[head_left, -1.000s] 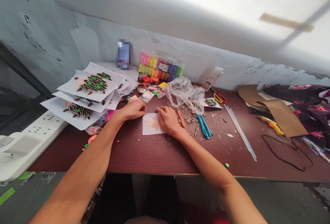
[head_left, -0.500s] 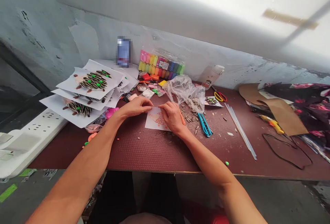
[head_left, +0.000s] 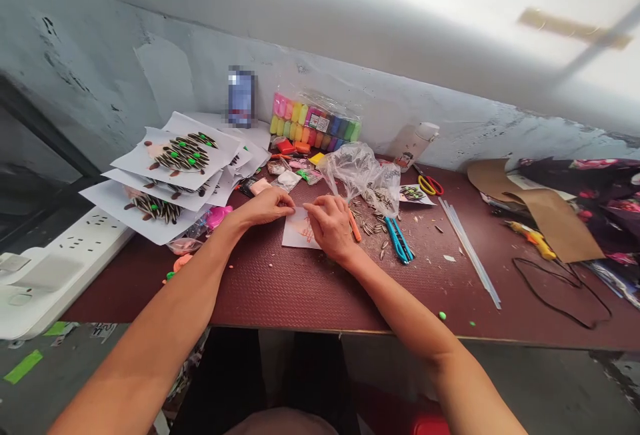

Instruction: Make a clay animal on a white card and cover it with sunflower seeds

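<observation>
A small white sheet (head_left: 296, 236) with an orange drawing lies on the dark red table in front of me. My left hand (head_left: 267, 207) is at its upper left edge, fingers pressed together; what they hold, if anything, is too small to make out. My right hand (head_left: 331, 225) covers the sheet's right part, its fingers curled and its fingertips near the left ones. Anything between those fingers is too small to tell. Just right of that hand lie an orange pen-like item (head_left: 355, 227) and scattered striped seeds (head_left: 370, 227).
Stacked sheets with seed hedgehogs (head_left: 185, 155) stand left, beside a white power strip (head_left: 83, 241). Behind are clay packs (head_left: 315, 121) and a plastic bag (head_left: 353, 168). To the right lie a blue cutter (head_left: 399, 240), scissors (head_left: 430, 183), glue sticks (head_left: 470, 251) and a glue gun (head_left: 533, 240).
My right hand has shifted slightly left over the sheet and hides more of the drawing. My left hand stays nearly in place. The view has moved a little.
</observation>
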Available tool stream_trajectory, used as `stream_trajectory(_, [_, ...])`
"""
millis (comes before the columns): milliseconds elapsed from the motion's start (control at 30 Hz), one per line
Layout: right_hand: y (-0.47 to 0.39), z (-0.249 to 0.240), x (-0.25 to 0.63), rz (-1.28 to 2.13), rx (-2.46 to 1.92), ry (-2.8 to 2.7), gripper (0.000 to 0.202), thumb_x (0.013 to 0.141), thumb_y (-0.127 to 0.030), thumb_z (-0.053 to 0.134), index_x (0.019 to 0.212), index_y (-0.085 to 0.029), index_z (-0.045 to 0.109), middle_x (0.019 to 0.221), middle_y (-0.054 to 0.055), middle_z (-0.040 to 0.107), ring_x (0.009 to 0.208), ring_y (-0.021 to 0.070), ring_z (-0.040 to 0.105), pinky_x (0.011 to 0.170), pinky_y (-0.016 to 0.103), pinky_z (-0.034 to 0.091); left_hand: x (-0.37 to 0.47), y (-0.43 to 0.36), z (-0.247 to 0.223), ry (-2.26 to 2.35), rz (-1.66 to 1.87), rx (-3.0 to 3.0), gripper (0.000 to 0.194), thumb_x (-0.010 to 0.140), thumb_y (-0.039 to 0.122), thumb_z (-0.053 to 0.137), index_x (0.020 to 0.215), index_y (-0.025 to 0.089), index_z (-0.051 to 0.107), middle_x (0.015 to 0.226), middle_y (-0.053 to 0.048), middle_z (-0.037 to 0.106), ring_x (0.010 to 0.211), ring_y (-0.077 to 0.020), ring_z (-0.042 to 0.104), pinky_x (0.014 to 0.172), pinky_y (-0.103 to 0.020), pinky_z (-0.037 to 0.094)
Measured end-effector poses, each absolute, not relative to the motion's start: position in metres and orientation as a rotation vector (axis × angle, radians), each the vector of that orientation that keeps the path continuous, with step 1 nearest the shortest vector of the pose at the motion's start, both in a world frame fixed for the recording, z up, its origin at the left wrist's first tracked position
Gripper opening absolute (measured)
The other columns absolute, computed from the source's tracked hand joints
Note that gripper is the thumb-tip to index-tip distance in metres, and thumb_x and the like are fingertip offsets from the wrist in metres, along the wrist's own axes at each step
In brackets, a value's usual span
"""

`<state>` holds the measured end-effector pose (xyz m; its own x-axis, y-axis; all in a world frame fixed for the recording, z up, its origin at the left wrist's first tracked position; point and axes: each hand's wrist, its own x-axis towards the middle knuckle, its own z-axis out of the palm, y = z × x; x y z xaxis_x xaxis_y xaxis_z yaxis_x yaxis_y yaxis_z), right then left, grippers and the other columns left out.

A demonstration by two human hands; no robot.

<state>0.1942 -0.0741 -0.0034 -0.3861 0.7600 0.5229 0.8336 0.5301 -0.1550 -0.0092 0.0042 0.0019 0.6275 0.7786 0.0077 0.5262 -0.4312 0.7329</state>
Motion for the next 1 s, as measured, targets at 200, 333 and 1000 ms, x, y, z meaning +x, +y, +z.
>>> stream_trajectory(200, [-0.088,-0.014,0.176,-0.163,-1.309,-2.405,0.027,0.102,-0.023,0.046,0.110,-0.019,0.072,0.103,0.010,0.063,0.094,0.0237,0.046,0.086,0.038,0.034,-0.011,0.008,-0.003,1.046,0.377,2.201,0.022,0.076,0.018,0.058,0.084,0.013,0.078,0.085,-0.006,0.076,0.078,-0.0181,0.063,0.073,-0.026,0.046])
stream_trajectory(333, [-0.091,-0.015,0.173,-0.130,-1.321,-2.425,0.026,0.099,-0.023,0.049,0.112,-0.018,0.070,0.106,0.011,0.061,0.097,0.0250,0.045,0.089,0.039,0.033,-0.010,0.010,-0.006,1.061,0.367,2.205,0.023,0.076,0.018,0.058,0.086,0.014,0.079,0.084,-0.006,0.076,0.079,-0.0188,0.064,0.075,-0.027,0.047])
stream_trajectory(1000, [-0.089,-0.011,0.172,-0.001,-1.303,-2.496,0.019,0.097,-0.025,0.051,0.100,-0.021,0.069,0.108,0.009,0.059,0.098,0.0236,0.044,0.095,0.040,0.031,-0.009,0.010,-0.010,1.077,0.404,2.184,0.021,0.073,0.013,0.060,0.087,0.014,0.076,0.086,-0.006,0.076,0.081,-0.0184,0.065,0.075,-0.026,0.048])
